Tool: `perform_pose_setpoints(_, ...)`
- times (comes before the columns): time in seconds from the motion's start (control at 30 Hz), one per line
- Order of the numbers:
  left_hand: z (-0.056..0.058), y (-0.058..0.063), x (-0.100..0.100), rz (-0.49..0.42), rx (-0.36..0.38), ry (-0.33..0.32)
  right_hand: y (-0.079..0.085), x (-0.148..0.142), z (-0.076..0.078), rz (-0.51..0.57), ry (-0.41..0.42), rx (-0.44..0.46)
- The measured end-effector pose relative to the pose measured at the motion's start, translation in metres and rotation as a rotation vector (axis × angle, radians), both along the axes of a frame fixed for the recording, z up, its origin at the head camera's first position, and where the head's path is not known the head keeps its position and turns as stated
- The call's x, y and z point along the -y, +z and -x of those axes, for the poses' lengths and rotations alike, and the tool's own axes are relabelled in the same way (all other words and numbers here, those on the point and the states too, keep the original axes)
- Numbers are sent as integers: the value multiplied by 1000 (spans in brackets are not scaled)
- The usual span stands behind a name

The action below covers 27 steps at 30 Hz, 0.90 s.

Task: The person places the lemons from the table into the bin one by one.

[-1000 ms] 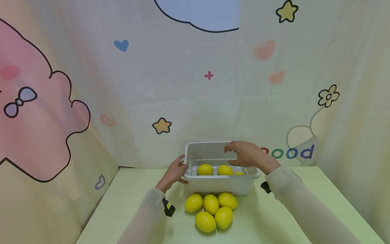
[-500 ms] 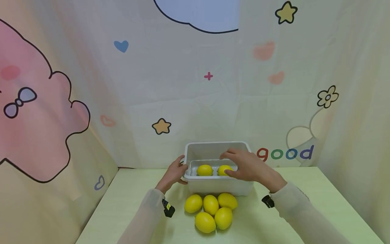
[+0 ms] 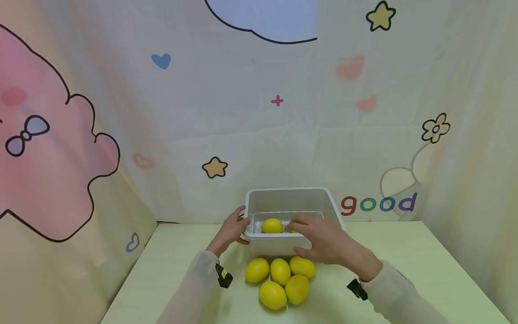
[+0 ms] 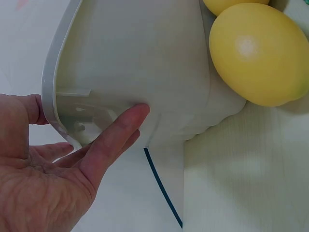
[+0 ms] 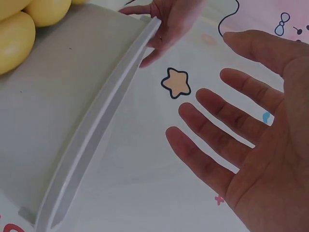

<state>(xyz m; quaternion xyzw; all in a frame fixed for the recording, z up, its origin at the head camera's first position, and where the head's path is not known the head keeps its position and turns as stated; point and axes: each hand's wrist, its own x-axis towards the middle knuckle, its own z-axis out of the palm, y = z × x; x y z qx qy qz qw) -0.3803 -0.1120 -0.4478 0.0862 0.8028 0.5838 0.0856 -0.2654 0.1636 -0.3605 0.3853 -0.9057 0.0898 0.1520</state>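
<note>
A white plastic bin (image 3: 275,246) stands at the back of the table, with lemons in it; one lemon (image 3: 272,226) shows at the left and another is mostly hidden behind my right hand. My left hand (image 3: 230,231) grips the bin's left end, thumb over the rim (image 4: 49,82) and fingers against the outer wall. Above the bin's front edge hovers my right hand (image 3: 323,238), fingers spread and apart from the rim in the right wrist view, holding nothing. Several lemons (image 3: 273,295) lie clustered on the table just in front of the bin.
A pale green table (image 3: 170,274) carries everything. Behind it hangs a printed curtain (image 3: 259,148) with stars, hearts and the word "good", close to the bin's back. More curtain (image 3: 485,180) stands along the right side.
My right hand has moved from over the bin's right part toward me, down to its front edge, uncovering the right rim. The left hand, bin and lemons on the table have stayed put.
</note>
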Motion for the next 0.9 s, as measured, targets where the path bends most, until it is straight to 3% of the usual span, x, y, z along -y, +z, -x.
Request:
perform_pose_setpoints(0.17,-1,0,1,6,-6,0,-10,1,-10,-11,-22,66)
perform_pose_setpoints(0.4,1,-1,-1,5,-10,9,-30,1,-17,-44,2,83)
perform_pose_setpoints(0.73,-1,-2,0,13,-24,5,-63,4,-19,-83,37,110)
perform_pose_setpoints(0.9,-1,-1,-1,12,-22,8,-79,6,-18,-120,24,170)
